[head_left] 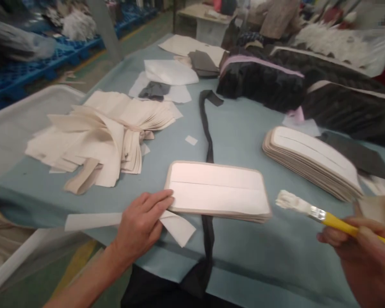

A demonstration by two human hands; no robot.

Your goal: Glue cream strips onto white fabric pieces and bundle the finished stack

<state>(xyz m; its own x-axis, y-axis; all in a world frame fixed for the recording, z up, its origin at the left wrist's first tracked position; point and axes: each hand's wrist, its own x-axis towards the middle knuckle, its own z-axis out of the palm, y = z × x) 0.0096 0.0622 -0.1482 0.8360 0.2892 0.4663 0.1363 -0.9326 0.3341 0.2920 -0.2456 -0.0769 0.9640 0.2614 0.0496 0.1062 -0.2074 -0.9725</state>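
My left hand rests with its fingers stretched out, their tips on the left end of a stack of white panels with beige edges. A white strip passes beneath that hand and comes out on both sides; whether the thumb pinches it is hidden. In my right hand is a paintbrush with a yellow handle, its bristles coated in white paste. The bristles point left, apart from the stack. A black strap runs under the stack toward my body.
Cream fabric pieces lie fanned out on the left of the blue-green table. Another panel stack sits at right. Black bundles line the back right, and a grey post stands beyond the table.
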